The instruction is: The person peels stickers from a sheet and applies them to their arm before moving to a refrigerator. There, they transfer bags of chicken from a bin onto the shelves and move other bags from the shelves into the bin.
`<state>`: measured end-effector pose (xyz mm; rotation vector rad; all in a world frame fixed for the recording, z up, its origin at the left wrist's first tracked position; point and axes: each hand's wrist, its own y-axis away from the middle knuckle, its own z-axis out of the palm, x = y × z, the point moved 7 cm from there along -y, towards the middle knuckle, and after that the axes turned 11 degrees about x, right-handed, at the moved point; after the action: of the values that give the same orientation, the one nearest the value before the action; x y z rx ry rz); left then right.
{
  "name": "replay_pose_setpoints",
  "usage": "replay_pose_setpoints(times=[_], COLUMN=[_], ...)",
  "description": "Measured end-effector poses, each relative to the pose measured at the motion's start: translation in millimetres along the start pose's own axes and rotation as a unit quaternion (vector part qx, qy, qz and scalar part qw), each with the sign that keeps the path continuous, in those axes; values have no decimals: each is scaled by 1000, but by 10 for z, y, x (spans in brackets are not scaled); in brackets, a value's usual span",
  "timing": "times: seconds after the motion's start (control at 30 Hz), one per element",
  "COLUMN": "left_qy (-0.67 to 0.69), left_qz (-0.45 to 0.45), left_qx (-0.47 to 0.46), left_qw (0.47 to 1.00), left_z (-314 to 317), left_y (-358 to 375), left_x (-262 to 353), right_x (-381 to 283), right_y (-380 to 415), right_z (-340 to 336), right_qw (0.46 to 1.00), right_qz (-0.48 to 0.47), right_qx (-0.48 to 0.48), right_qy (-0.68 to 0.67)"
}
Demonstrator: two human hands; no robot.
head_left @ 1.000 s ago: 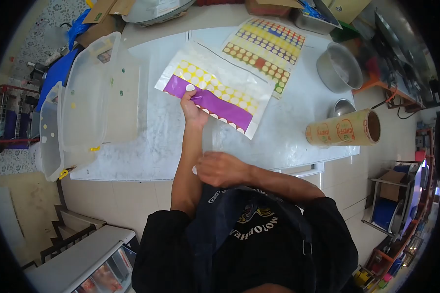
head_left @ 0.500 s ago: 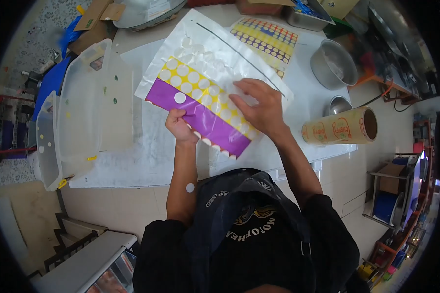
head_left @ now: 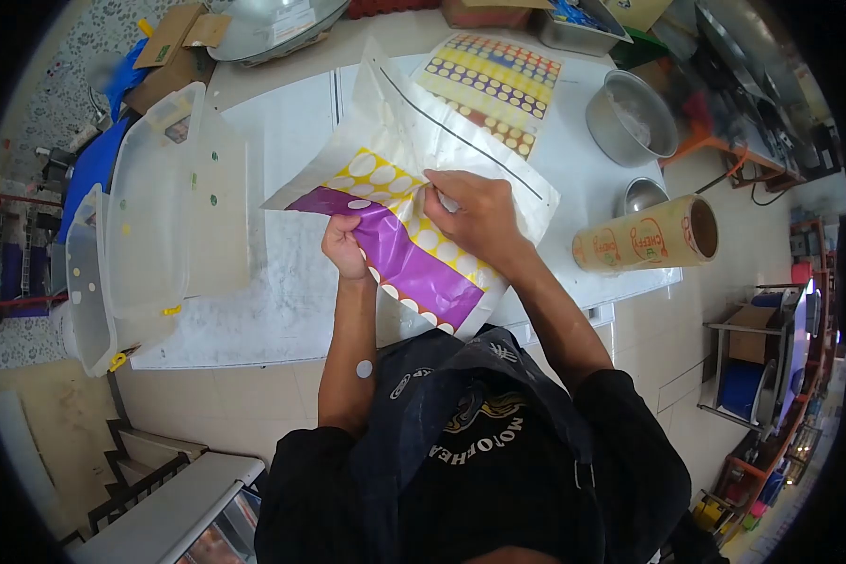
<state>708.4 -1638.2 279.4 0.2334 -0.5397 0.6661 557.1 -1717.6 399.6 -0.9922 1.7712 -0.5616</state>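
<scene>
A large plastic sheet of round stickers [head_left: 437, 291], with yellow and purple bands and a white upper part, is held up over the table. My left hand [head_left: 347, 246] grips its lower left edge, thumb on the purple band and fingers behind. Thumb and fingertips of my right hand [head_left: 475, 211] pinch together at the yellow band near the middle, where the sheet buckles into a crease. Whether a loose sticker sits in that pinch I cannot see. One white round sticker [head_left: 364, 369] is stuck on my left forearm.
Another dotted sheet [head_left: 498, 80] lies at the table's back. A roll marked CHEFF [head_left: 644, 235], a small metal bowl [head_left: 642, 195] and a metal pot [head_left: 630, 113] stand at the right. Clear plastic bins [head_left: 150, 207] occupy the left side of the white table [head_left: 226, 329].
My right hand moved slightly left and its spread fingers closed into a pinch. The sheet, flatter before, now bends at its middle, and its lower edge hangs nearer my body.
</scene>
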Motion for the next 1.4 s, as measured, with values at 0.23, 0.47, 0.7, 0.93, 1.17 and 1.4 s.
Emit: replay_pose_setpoints(times=[0.23, 0.47, 0.7, 0.93, 1.17, 1.4], left_qy=[19, 3, 41, 81, -129, -555], left_qz=[-18, 17, -13, -28, -104, 97], left_qx=[27, 51, 3, 25, 192, 384], left_qw=[999, 999, 999, 996, 967, 732], left_z=[90, 104, 136, -77, -424, -1443], left_y=[60, 90, 99, 33, -98, 506], left_x=[109, 111, 88, 102, -33, 27], right_x=[140, 88, 32, 216, 929, 1136], right_y=[53, 83, 149, 167, 388, 1092], right_z=[4, 81, 190, 139, -94, -170], right_qw=[998, 996, 998, 995, 933, 879], right_qz=[38, 79, 1, 80, 301, 430], right_qx=[-17, 0, -46, -34, 97, -43], right_qy=[-45, -44, 43, -58, -170, -202])
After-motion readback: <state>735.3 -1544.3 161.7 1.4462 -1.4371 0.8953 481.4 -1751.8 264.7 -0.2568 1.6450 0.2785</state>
